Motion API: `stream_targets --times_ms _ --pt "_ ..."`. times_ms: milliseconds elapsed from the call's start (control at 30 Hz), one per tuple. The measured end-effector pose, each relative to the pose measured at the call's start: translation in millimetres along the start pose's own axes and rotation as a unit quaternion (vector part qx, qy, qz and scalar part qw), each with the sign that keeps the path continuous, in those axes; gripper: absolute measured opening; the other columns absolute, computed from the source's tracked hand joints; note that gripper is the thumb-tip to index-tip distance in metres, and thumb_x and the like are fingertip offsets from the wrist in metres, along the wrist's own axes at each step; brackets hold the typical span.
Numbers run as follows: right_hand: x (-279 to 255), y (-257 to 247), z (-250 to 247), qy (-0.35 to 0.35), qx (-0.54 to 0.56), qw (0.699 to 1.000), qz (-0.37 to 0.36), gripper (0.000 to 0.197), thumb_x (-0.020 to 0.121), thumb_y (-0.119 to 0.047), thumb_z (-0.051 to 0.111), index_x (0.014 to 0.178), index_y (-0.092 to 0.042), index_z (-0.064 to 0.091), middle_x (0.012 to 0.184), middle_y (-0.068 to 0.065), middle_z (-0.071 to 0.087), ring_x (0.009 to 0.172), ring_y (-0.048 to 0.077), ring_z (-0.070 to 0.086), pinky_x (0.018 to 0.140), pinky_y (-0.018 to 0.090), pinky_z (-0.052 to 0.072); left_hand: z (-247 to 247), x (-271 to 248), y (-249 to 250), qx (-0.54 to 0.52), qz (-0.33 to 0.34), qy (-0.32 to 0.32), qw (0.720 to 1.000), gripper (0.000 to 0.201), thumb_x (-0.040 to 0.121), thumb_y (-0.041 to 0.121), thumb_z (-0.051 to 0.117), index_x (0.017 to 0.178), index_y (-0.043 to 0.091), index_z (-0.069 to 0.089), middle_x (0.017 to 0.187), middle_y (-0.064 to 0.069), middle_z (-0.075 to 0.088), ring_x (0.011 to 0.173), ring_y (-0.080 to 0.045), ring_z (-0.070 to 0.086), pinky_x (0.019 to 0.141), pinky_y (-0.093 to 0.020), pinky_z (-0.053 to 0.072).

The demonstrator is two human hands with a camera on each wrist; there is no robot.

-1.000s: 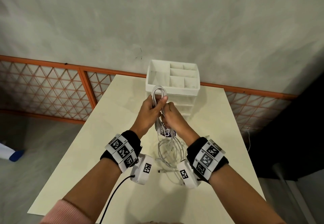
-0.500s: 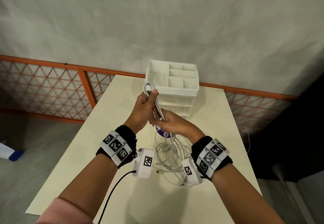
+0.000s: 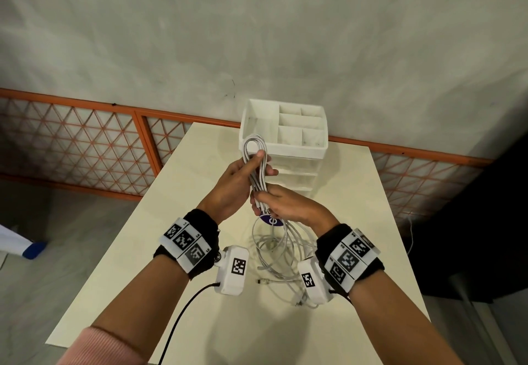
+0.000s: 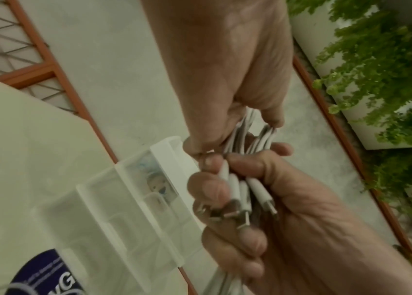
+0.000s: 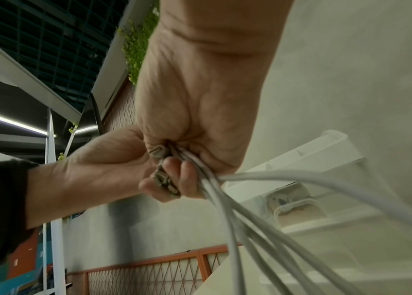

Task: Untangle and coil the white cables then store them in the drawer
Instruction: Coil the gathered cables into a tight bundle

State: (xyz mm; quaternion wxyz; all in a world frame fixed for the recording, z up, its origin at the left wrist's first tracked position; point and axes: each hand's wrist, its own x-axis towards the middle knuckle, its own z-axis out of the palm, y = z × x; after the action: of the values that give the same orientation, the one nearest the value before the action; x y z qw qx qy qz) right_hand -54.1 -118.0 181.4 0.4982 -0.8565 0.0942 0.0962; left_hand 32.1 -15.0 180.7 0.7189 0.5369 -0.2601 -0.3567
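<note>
A bundle of white cables [image 3: 255,162] is folded into a long loop above the table. My left hand [image 3: 243,176] grips the upper part of the loop, whose bend sticks out above the fingers. My right hand [image 3: 281,203] grips the lower end, where several metal plugs [image 4: 240,207] gather inside its curled fingers [image 4: 227,249]. From the right hand [image 5: 174,179] loose cable strands [image 5: 250,219] hang down to a tangled pile [image 3: 281,253] on the cream table [image 3: 200,193]. The white drawer unit [image 3: 285,147] stands just behind the hands, its translucent drawers closed.
The organizer's top tray [image 3: 300,124] has several open compartments. A round purple label [image 3: 273,220] lies on the table under the right hand. A loose plug end [image 3: 261,281] lies near the front. An orange lattice railing [image 3: 85,142] runs behind the table.
Both hands have risen slightly and spread apart along the bundle, the left hand going up and left, drawing the folded loop out longer. The grip on the cables has held.
</note>
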Motion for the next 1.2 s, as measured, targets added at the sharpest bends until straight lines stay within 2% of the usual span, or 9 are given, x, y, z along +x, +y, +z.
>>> stream_targets --times_ms 67,200,333,500,600,900,1000,1100,1200 --pt "-1.2 -0.3 -0.9 -0.008 0.005 1.0 0.011 0.028 0.097 -0.02 0.034 0.078 -0.013 0.054 0.078 -0.002 0.055 0.058 0.012 0.034 0.056 0.026 0.031 -0.1 -3.6 -3.2 -0.013 -0.014 -0.026 0.999 0.039 0.099 0.042 0.034 0.099 0.014 0.063 0.072 0.002 0.061 0.076 -0.014 0.066 0.039 -0.026 0.049" --pt "-1.8 -2.4 0.2 -0.001 0.017 1.0 0.01 0.026 0.098 -0.024 0.038 0.09 -0.01 0.058 0.089 -0.001 0.05 0.064 0.017 0.039 0.058 0.026 0.035 -3.3 -2.9 -5.9 0.042 0.011 -0.056 0.998 0.044 0.095 0.049 0.032 0.076 0.015 0.053 0.073 -0.004 0.055 0.058 -0.016 0.059 0.038 -0.025 0.044" --pt "-4.0 9.5 -2.4 0.067 0.031 0.997 0.01 0.045 0.088 -0.047 0.057 0.12 -0.02 0.043 0.099 -0.008 0.056 0.056 0.011 0.053 0.055 0.025 0.045 -13.3 7.5 3.4 -0.009 0.074 0.017 0.997 0.042 0.102 0.039 0.028 0.073 0.014 0.045 0.056 0.008 0.049 0.058 -0.012 0.051 0.066 -0.029 0.05" --pt "-12.5 36.4 -24.6 0.065 0.013 0.997 -0.026 0.03 0.093 -0.041 0.053 0.095 -0.011 0.059 0.063 -0.013 0.051 0.05 0.003 0.041 0.056 0.023 0.035 -38.6 13.2 12.3 -0.018 0.121 0.112 0.986 0.037 0.103 0.036 0.03 0.075 0.017 0.043 0.055 0.01 0.038 0.05 -0.008 0.036 0.061 -0.025 0.048" --pt "-13.8 29.9 -22.5 0.066 0.056 0.996 -0.034 0.042 0.098 -0.043 0.039 0.099 -0.009 0.063 0.051 -0.016 0.043 0.046 0.001 0.034 0.053 0.023 0.028 -42.9 15.7 8.2 0.0 0.131 0.154 0.979 0.037 0.102 0.037 0.031 0.072 0.018 0.042 0.055 0.01 0.036 0.049 -0.007 0.034 0.058 -0.024 0.045" --pt "-19.0 34.6 -4.8 -0.154 0.067 0.985 0.03 0.043 0.1 -0.045 0.029 0.118 -0.025 0.063 0.06 -0.004 0.026 0.052 0.008 0.025 0.054 0.019 0.029 -49.4 13.8 7.5 0.039 0.125 0.163 0.978 0.038 0.103 0.036 0.032 0.071 0.018 0.042 0.051 0.013 0.031 0.043 -0.005 0.027 0.043 -0.018 0.033" --pt "-20.8 37.8 -23.4 -0.097 0.005 0.994 0.053 0.044 0.099 -0.043 0.035 0.113 -0.017 0.067 0.058 -0.009 0.032 0.053 0.006 0.03 0.056 0.018 0.031 -51.9 7.9 5.1 0.087 0.109 0.117 0.983 0.038 0.103 0.035 0.034 0.069 0.018 0.04 0.049 0.014 0.027 0.042 -0.004 0.022 0.041 -0.017 0.028" --pt "-17.8 21.2 -38.9 0.013 -0.049 0.998 0.03 0.03 0.097 -0.032 0.047 0.087 -0.013 0.068 0.049 -0.013 0.051 0.039 -0.003 0.037 0.051 0.011 0.034 -43.9 4.2 -1.2 0.126 0.063 0.063 0.988 0.036 0.101 0.034 0.037 0.071 0.017 0.042 0.047 0.014 0.027 0.042 -0.003 0.022 0.04 -0.016 0.024" --pt "-8.7 2.4 -45.9 0.1 -0.06 0.993 -0.028 0.023 0.091 -0.024 0.059 0.094 -0.005 0.072 0.074 -0.003 0.071 0.04 -0.002 0.044 0.049 0.008 0.035 -28.2 5.7 -4.2 0.144 0.033 0.049 0.988 0.035 0.101 0.034 0.038 0.071 0.016 0.041 0.044 0.014 0.027 0.04 -0.003 0.021 0.038 -0.016 0.021"
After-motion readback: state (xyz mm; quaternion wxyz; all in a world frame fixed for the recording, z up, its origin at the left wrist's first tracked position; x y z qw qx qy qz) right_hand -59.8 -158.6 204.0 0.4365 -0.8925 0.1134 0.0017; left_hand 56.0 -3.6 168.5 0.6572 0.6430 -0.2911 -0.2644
